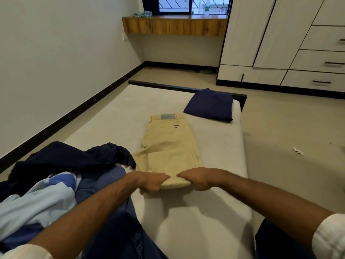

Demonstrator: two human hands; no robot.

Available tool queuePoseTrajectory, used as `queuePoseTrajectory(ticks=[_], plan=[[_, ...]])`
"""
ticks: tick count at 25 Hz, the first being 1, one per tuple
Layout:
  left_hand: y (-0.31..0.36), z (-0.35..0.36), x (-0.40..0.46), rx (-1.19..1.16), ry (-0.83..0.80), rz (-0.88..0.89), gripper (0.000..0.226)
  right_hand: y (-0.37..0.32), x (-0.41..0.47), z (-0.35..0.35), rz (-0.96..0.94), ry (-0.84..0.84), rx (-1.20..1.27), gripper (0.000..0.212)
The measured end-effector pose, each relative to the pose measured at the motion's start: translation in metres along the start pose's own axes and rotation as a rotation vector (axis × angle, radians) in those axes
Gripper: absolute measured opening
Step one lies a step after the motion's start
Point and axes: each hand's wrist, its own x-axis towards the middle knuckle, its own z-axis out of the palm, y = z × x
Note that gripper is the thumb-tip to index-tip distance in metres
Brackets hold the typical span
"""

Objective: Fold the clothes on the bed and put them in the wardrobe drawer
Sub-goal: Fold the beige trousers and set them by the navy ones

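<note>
Beige trousers (pixel 169 144) lie lengthwise on the white mattress (pixel 196 221), waistband at the far end, folded over at the near end. My left hand (pixel 152 182) grips the near folded edge on its left side. My right hand (pixel 196 179) grips the same edge on its right side. A folded navy garment (pixel 211 106) lies at the mattress's far right corner. To my left sits a heap of unfolded clothes (pixel 56 176), dark navy, blue and light blue. The wardrobe drawers (pixel 321 60) stand at the right, all closed.
A wall runs along the left of the bed. Beige floor (pixel 289 128) separates bed and wardrobe, with a small white scrap (pixel 298 151) on it. A wooden shelf (pixel 173 26) below the window holds a cloth and a bottle.
</note>
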Motion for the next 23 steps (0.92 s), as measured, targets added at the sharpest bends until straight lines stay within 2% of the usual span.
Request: queuePoseTrajectory(ticks=[4,7,10,13,16,17,19,20,22,23], plan=[[0.012,-0.019,-0.038,-0.119,-0.062,0.026,0.046,-0.017,-0.047,-0.018,-0.017,-0.071,0.098,0.035],[0.012,-0.041,-0.066,-0.212,0.006,0.078,0.034,-0.019,-0.073,-0.048,0.002,-0.137,0.177,0.031],[-0.005,-0.073,-0.079,-0.217,0.239,0.160,0.021,0.004,-0.069,-0.087,-0.030,-0.041,0.246,0.038],[-0.035,-0.104,-0.075,-0.303,0.552,0.150,0.017,0.031,-0.047,-0.137,-0.025,0.113,0.286,0.042],[-0.065,-0.129,-0.044,-0.422,0.962,0.047,0.043,0.061,-0.002,-0.181,0.078,0.334,0.195,0.041],[-0.073,-0.133,-0.030,-0.482,1.024,-0.031,0.058,0.068,0.018,-0.187,0.139,0.456,0.124,0.043],[-0.095,-0.122,0.013,-0.570,0.919,-0.192,0.084,0.075,0.058,-0.178,0.287,0.704,-0.019,0.049],[-0.104,-0.106,0.034,-0.593,0.816,-0.252,0.091,0.075,0.079,-0.158,0.335,0.746,-0.043,0.053],[-0.118,-0.058,0.073,-0.687,0.643,-0.333,0.098,0.061,0.113,-0.091,0.406,0.580,0.077,0.068],[-0.121,-0.038,0.085,-0.740,0.618,-0.359,0.102,0.054,0.127,-0.054,0.428,0.487,0.122,0.076]])
